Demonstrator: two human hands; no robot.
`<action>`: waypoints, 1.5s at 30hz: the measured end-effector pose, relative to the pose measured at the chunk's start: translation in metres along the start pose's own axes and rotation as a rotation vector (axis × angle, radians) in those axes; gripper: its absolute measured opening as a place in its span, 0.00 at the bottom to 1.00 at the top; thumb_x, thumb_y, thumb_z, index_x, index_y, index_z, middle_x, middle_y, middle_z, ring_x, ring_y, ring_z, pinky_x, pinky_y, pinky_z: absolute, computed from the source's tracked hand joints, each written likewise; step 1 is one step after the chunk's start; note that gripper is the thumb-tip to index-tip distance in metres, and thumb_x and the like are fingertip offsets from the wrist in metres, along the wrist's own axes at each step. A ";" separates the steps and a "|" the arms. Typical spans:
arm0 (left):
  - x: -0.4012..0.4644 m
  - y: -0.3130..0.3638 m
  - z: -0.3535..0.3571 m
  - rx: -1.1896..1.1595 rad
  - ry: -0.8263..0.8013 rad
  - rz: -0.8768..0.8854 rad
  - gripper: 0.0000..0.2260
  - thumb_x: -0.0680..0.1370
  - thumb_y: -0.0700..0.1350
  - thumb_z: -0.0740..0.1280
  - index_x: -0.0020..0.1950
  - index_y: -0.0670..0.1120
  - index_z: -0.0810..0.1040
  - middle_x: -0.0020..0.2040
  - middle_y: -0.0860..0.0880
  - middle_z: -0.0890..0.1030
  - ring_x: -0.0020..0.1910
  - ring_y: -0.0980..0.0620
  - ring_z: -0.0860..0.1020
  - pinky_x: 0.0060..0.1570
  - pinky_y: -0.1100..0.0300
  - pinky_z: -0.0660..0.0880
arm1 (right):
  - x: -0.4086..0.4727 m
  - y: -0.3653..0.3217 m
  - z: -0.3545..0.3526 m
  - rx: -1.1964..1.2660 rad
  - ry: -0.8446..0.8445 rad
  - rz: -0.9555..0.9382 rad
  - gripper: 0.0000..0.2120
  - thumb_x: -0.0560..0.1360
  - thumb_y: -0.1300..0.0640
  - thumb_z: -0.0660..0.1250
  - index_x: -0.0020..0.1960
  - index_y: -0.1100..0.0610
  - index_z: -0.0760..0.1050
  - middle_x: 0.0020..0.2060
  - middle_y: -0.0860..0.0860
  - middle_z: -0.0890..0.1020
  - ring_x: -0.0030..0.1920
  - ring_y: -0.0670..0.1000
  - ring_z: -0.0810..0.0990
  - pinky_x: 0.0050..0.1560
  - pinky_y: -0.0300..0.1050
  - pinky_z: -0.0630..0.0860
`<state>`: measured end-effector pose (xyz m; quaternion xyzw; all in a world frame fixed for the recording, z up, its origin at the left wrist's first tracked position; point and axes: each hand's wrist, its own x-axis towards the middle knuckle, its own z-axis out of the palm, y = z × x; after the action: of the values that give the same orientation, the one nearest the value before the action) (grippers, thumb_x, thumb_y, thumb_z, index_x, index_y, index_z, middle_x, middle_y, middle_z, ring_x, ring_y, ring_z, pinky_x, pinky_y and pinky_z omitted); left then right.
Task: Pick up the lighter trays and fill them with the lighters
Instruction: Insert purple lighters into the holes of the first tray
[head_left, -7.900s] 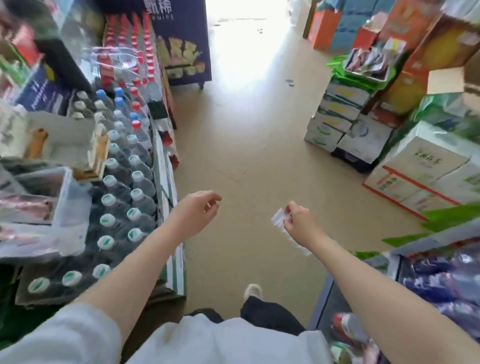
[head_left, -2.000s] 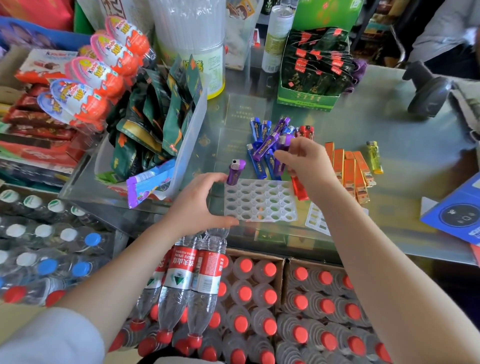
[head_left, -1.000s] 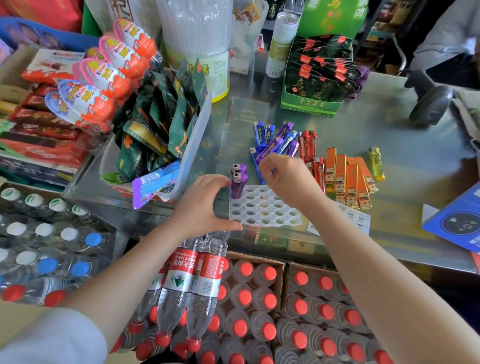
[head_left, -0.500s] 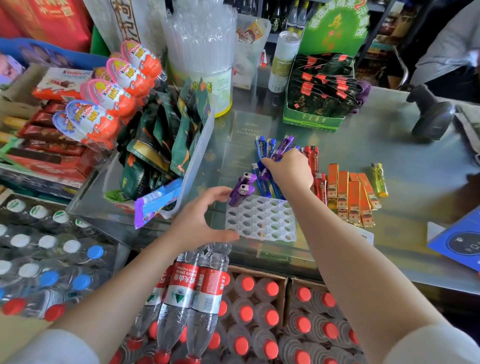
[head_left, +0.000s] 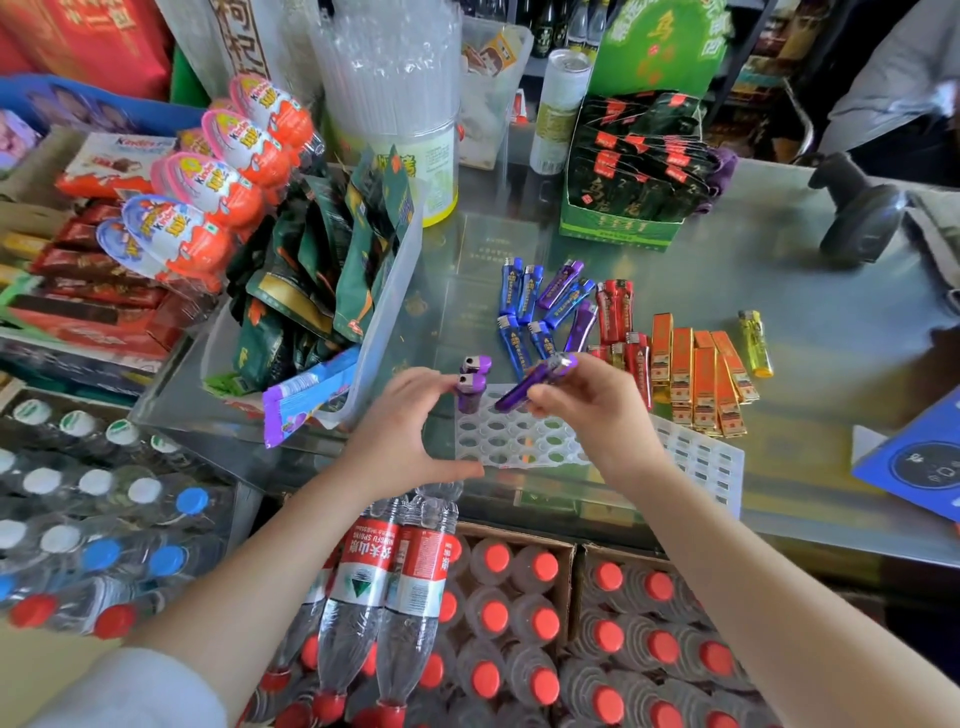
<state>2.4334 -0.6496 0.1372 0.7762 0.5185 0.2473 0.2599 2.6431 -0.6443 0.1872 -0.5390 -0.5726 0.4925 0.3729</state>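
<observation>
A white lighter tray (head_left: 519, 441) with rows of oval holes lies on the glass counter. Two purple lighters (head_left: 471, 384) stand upright in its far left corner. My left hand (head_left: 405, 441) grips the tray's left edge between thumb and fingers. My right hand (head_left: 592, 405) holds a third purple lighter (head_left: 535, 382) tilted above the tray's far edge. Loose blue and purple lighters (head_left: 540, 306), red lighters (head_left: 618, 317), orange lighters (head_left: 696, 374) and one yellow lighter (head_left: 753, 343) lie behind and to the right. A second white tray (head_left: 701, 467) lies to the right of the first.
A clear bin of green snack packets (head_left: 332, 270) stands left of the tray. A green display box (head_left: 623, 228) sits behind the lighters, a black scanner (head_left: 852, 213) at far right, a blue box (head_left: 919, 467) at the right edge. Bottled water (head_left: 498, 623) is stacked below the counter.
My right hand picked a purple lighter from the loose pile and brought it back over the tray. The left hand stayed on the tray's edge.
</observation>
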 end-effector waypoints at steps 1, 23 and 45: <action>0.001 0.000 0.001 0.022 -0.001 0.008 0.33 0.60 0.66 0.69 0.60 0.51 0.71 0.56 0.54 0.72 0.59 0.55 0.67 0.59 0.54 0.67 | -0.002 0.003 0.002 0.004 -0.006 0.000 0.04 0.71 0.65 0.69 0.43 0.58 0.77 0.30 0.46 0.83 0.34 0.42 0.81 0.40 0.33 0.78; 0.002 0.001 0.000 -0.023 -0.020 -0.072 0.38 0.57 0.64 0.67 0.64 0.51 0.68 0.59 0.50 0.74 0.60 0.52 0.69 0.58 0.56 0.66 | 0.008 -0.004 0.048 -0.815 -0.089 -0.324 0.12 0.75 0.56 0.65 0.48 0.67 0.73 0.44 0.63 0.77 0.43 0.62 0.77 0.38 0.50 0.68; 0.000 0.001 -0.005 -0.134 -0.023 -0.078 0.32 0.60 0.62 0.68 0.61 0.58 0.64 0.55 0.64 0.68 0.59 0.62 0.67 0.58 0.70 0.61 | 0.086 0.017 -0.018 -0.851 0.320 0.182 0.11 0.74 0.57 0.64 0.51 0.64 0.71 0.43 0.59 0.78 0.36 0.56 0.74 0.34 0.44 0.70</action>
<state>2.4308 -0.6496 0.1415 0.7392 0.5274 0.2620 0.3266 2.6524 -0.5580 0.1660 -0.7613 -0.6096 0.1549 0.1574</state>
